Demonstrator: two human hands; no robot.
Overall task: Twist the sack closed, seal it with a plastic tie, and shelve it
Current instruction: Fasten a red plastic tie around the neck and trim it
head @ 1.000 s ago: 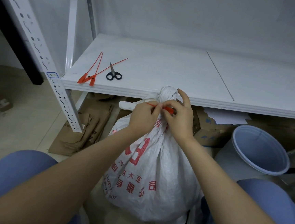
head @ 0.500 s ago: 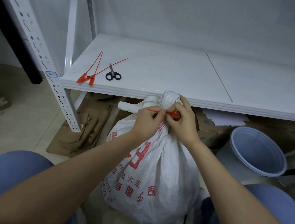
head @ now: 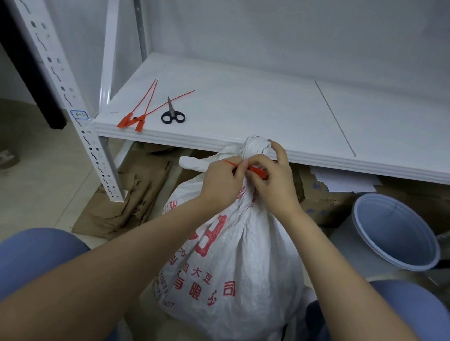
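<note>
A white woven sack (head: 236, 274) with red printed characters stands on the floor between my knees, its neck twisted into a knob (head: 255, 148) just below the shelf edge. A red plastic tie (head: 258, 170) runs across the twisted neck. My left hand (head: 221, 182) pinches the thin tail of the tie at the left of the neck. My right hand (head: 274, 182) pinches the tie's red head at the right, its fingers curled around the neck. The white shelf board (head: 264, 114) lies right behind the sack.
Spare red ties (head: 139, 114) and black scissors (head: 173, 114) lie at the shelf's left front. A perforated white upright (head: 63, 80) stands at the left. A pale blue bucket (head: 395, 234) sits on the floor at right, with flattened cardboard (head: 126, 202) under the shelf.
Both hands stay pinched on the tie at the sack's neck; they and the neck have shifted slightly right and lower in the view. The tie's tail looks a little shorter at the left.
</note>
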